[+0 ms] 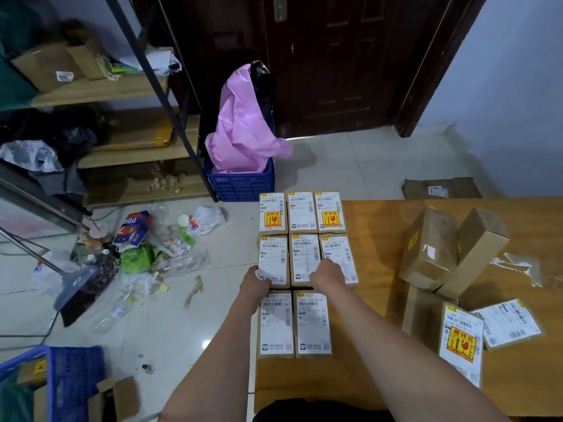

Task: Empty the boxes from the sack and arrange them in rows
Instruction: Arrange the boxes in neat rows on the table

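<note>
Small cardboard boxes with white shipping labels lie in rows at the left end of a wooden table (377, 376). The back row (301, 212) and the middle row (304, 254) hold three boxes each, and the front row (294, 324) holds two. My left hand (254, 283) grips the near left corner of the middle row's left box (273, 257). My right hand (327, 274) rests on the near ends of the centre and right boxes there. Its fingers are hidden. More boxes lie loose at the right (426, 248), one with a yellow fragile sticker (461, 342). No sack is clearly in view.
A blue crate (240, 185) with a pink plastic bag (240, 126) stands on the floor beyond the table. Rubbish (137, 248) and a broom (82, 284) lie on the tiles to the left. Another blue crate (76, 379) sits at the lower left, shelves at the far left.
</note>
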{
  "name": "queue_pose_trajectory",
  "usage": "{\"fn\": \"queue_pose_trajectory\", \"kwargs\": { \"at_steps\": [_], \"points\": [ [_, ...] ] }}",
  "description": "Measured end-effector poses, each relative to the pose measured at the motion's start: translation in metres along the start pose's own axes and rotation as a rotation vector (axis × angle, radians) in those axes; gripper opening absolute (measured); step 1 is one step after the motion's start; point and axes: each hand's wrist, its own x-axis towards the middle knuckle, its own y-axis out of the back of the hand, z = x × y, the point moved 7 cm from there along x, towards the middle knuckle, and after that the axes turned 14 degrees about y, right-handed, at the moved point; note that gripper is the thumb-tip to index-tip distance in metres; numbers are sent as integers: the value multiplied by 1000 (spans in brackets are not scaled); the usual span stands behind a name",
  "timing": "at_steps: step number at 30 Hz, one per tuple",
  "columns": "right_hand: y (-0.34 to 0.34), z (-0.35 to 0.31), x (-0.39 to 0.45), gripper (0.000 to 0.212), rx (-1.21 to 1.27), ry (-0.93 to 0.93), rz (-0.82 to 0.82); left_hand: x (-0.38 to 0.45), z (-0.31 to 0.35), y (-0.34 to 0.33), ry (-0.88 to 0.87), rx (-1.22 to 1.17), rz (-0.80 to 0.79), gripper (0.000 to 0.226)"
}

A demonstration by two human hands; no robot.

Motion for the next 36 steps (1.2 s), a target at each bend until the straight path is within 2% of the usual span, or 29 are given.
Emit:
{"fn": "queue_pose_trajectory", "kwargs": {
  "at_steps": [2,7,11,15,20,22,24,26,27,29,31,33,36],
  "points": [
    [2,0,1,11,3,-6,30,1,1,0,10,0,0,59],
    [29,5,6,65,-104,-74,229,6,4,3,28,-6,4,60],
    [41,25,11,87,-97,-209,198,8,9,3,25,-11,-13,59],
    [34,35,12,92,-40,-259,54,8,11,2,24,-19,-25,60],
    [29,40,11,94,-6,-228,23,13,8,3,33,-8,-30,61],
    [30,43,8,91,56,-233,66,9,7,5,50,-18,-32,63],
    [35,51,-2,80,115,-290,209,1,5,7,63,-35,-16,63],
    [37,58,-18,69,83,-343,306,-3,-2,6,86,-28,-10,67],
    [33,61,-25,65,54,-344,301,-5,-9,5,112,-21,-27,72],
    [16,65,-36,47,24,-319,163,-9,-25,3,166,17,-71,87],
    [-11,66,-47,31,41,-316,-118,-14,-39,3,201,110,-98,100],
    [-30,65,-64,43,164,-383,-295,-18,-51,4,215,186,-112,102],
    [-37,56,-71,59,175,-350,-371,-23,-64,1,238,213,-160,85]
  ]
}}
